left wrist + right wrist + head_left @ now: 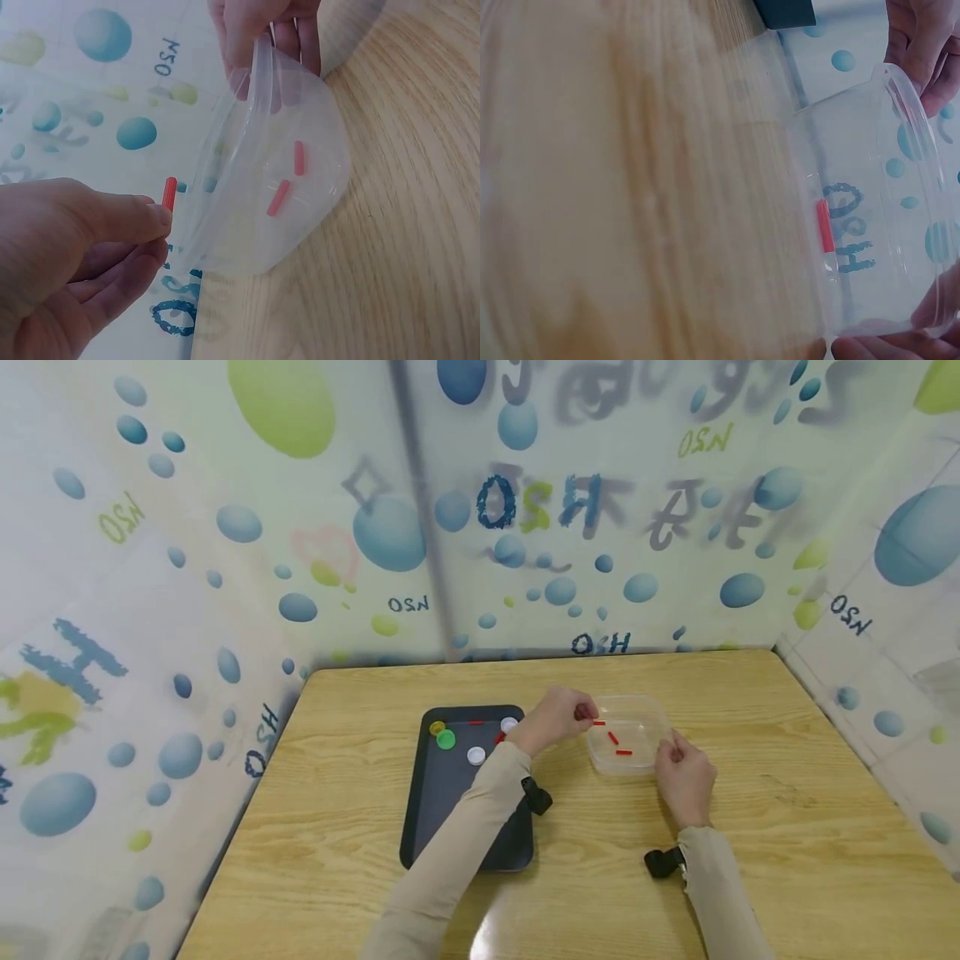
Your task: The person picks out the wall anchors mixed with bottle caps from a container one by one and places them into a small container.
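Observation:
Between thumb and fingertips my left hand pinches a short red rod, held upright in the left wrist view beside the rim of a clear plastic container. At the container's right side, my right hand grips the rim, thumb on one face and fingers on the other. Inside the container lie two red rods, both showing through the wall in the left wrist view. The right wrist view shows one red rod through the container's side.
A dark tray lies left of the container, partly under my left forearm. Near its far end are a green cap, a yellow cap, white caps and red rods. Patterned walls close in the wooden table.

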`<state>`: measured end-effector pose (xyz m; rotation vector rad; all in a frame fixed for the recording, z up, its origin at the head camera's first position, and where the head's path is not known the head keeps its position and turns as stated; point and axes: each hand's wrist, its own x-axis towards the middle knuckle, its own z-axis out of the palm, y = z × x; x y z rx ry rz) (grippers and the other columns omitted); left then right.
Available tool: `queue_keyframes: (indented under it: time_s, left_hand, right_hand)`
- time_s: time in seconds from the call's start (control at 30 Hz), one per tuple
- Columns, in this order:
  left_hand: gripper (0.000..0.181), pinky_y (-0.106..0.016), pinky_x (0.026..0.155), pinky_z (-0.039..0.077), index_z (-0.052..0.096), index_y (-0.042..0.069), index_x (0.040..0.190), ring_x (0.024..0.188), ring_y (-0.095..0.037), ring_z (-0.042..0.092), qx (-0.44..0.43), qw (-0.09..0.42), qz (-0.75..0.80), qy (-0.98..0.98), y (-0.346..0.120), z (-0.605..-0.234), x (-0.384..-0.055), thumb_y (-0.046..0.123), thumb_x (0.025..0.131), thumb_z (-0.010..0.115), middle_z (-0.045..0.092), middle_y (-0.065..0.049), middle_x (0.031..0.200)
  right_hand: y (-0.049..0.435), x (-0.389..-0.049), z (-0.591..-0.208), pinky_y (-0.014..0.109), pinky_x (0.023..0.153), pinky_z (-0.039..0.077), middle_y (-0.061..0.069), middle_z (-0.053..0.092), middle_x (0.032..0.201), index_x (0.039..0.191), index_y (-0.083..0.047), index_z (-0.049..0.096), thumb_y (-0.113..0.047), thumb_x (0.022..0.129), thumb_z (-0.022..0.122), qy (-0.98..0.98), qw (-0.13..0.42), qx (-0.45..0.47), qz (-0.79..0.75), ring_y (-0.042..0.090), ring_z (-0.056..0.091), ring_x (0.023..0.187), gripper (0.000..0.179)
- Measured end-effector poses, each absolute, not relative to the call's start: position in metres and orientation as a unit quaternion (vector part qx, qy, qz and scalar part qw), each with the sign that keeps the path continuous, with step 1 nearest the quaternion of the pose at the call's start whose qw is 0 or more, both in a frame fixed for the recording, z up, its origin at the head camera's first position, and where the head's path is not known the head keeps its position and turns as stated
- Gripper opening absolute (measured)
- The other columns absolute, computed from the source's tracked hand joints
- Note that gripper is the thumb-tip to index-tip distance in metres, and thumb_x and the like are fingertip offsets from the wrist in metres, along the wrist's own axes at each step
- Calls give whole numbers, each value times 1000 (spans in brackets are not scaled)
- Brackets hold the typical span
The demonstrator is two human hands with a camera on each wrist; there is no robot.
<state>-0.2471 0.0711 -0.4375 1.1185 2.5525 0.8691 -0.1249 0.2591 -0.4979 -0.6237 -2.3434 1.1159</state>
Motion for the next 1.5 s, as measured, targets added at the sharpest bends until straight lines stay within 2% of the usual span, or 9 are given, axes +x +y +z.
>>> queue_keyframes:
  time_s: [0.2, 0.47, 0.8, 1.03, 1.2, 1.3, 1.43, 1.5]
  left_hand:
    - [10, -13, 74, 49, 74, 8, 104, 85, -8, 63, 399, 101, 288, 865, 82, -439, -247, 9, 97, 67, 74, -3, 98]
    - [8, -13, 72, 48, 74, 7, 101, 82, -8, 62, 409, 106, 280, 862, 94, -442, -243, 7, 96, 67, 73, -3, 96]
    - [8, -10, 73, 49, 75, 6, 100, 85, -8, 67, 432, 82, 260, 860, 103, -446, -240, 6, 95, 69, 76, -4, 97]
    - [8, -11, 74, 49, 74, 7, 101, 85, -7, 67, 432, 92, 267, 856, 107, -449, -240, 7, 95, 69, 75, -3, 96]
    - [7, -10, 74, 49, 74, 7, 100, 83, -5, 66, 432, 98, 270, 855, 110, -453, -241, 6, 95, 69, 75, -2, 95]
    - [7, -10, 74, 50, 74, 7, 100, 83, -5, 65, 432, 99, 274, 854, 112, -454, -241, 5, 95, 70, 75, -3, 95]
    - [10, -10, 76, 50, 74, 4, 103, 84, -6, 65, 429, 103, 278, 853, 114, -455, -240, 7, 95, 70, 75, -3, 96]
    - [12, -10, 76, 50, 74, 4, 106, 85, -6, 65, 427, 106, 277, 854, 115, -454, -240, 8, 96, 70, 74, -3, 96]
  right_hand:
    - [262, -124, -496, 23, 53, 40, 30, 73, 98, 130, 9, 63, -14, 99, 51, -854, 236, -231, 402, 22, 55, 65, 41]
    - [262, -125, -502, 27, 52, 38, 23, 71, 84, 131, 9, 63, -16, 99, 51, -854, 228, -232, 407, 18, 49, 61, 42]
    - [260, -129, -502, 29, 54, 37, 19, 68, 80, 129, 8, 64, -15, 97, 52, -852, 239, -235, 401, 25, 52, 67, 41]
    - [260, -128, -501, 26, 52, 36, 20, 70, 83, 130, 8, 64, -14, 98, 51, -850, 239, -236, 405, 21, 49, 64, 41]
    - [259, -128, -500, 25, 51, 35, 17, 66, 77, 131, 8, 63, -14, 98, 52, -850, 233, -231, 412, 17, 47, 62, 41]
    - [259, -128, -499, 25, 51, 36, 20, 69, 82, 130, 8, 64, -14, 98, 52, -851, 233, -230, 410, 19, 49, 63, 40]
    - [259, -128, -499, 25, 55, 39, 25, 74, 96, 129, 8, 65, -14, 98, 53, -852, 234, -233, 405, 24, 55, 70, 39]
    - [260, -128, -500, 26, 56, 39, 25, 74, 96, 129, 7, 65, -15, 98, 53, -852, 233, -236, 404, 25, 54, 70, 39]
